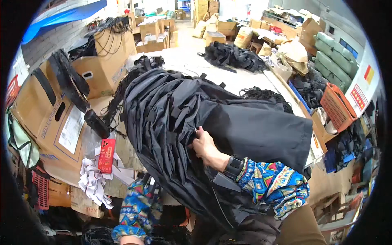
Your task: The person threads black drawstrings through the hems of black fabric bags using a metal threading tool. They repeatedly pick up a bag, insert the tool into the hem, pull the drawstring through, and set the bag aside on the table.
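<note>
Nearest, the left sleeve point(134, 210) comes in at the lower edge, but its hand is hidden, so I cannot tell how those fingers stand. The right hand point(207, 150), below a patterned cuff, rests on the black fabric point(171, 106), its fingers point(197, 146) curled and apparently pinching a fold; a tiny pale tip beside them is too small to identify. The fabric lies heaped across the near part of the surface point(188, 61), spilling toward the person's lap. It looks soft, thin and slightly slick: single layers should be light and hard to damage, yet the whole heap likely drags heavily and slides. A raised fold or layer edge offers the surest pinch; the smooth panel point(261, 130) on the right would suit a flat palm or an edge grip. Farther off lies another black bundle point(232, 56).
</note>
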{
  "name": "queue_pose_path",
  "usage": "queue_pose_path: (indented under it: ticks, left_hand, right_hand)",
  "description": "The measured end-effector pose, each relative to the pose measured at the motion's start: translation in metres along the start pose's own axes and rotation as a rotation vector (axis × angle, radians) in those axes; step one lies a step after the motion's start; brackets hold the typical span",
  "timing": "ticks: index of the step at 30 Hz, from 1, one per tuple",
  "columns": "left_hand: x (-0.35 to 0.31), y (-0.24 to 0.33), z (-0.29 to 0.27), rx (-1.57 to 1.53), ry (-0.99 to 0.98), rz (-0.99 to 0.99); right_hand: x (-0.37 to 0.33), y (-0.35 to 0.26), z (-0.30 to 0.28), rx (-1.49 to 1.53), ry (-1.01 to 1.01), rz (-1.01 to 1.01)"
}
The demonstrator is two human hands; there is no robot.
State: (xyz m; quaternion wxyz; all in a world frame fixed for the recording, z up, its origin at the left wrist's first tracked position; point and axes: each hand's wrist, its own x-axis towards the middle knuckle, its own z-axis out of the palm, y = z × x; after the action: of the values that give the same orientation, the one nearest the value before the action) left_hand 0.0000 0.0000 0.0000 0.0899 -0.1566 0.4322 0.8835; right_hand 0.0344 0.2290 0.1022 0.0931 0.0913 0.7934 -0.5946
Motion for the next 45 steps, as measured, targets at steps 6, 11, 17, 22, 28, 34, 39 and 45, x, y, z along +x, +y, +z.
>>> queue_pose_path:
  ticks: [6,11,17,22,28,34,39,45]
  left_hand:
    - [-0.164,-0.015,0.043,-0.559,-0.263,-0.118]
    - [-0.217,-0.074,0.116,0.090,0.129,0.133]
    - [-0.142,-0.106,0.119,0.234,0.207,0.440]
    - [-0.059,-0.030,0.048,0.493,0.144,0.499]
    - [-0.059,0.032,0.041,0.358,-0.067,-0.073]
    - [-0.160,-0.029,0.099,0.407,0.223,0.122]
    - [-0.107,-0.058,0.099,0.529,0.274,0.444]
    - [0.004,0.004,0.034,0.908,0.436,0.781]
  right_hand:
    - [0.013,0.008,-0.008,0.028,-0.008,-0.017]
    - [-0.006,-0.014,0.002,0.130,-0.133,0.063]
    - [-0.034,-0.027,-0.075,0.454,-0.226,0.215]
    - [-0.077,-0.053,-0.168,0.735,-0.406,0.114]
    - [-0.128,0.004,-0.259,0.392,-0.043,0.078]
    - [-0.136,0.059,-0.212,0.209,-0.099,0.297]
    - [-0.086,0.057,-0.158,0.317,-0.352,0.285]
    - [-0.089,0.046,-0.155,0.358,-0.567,0.247]
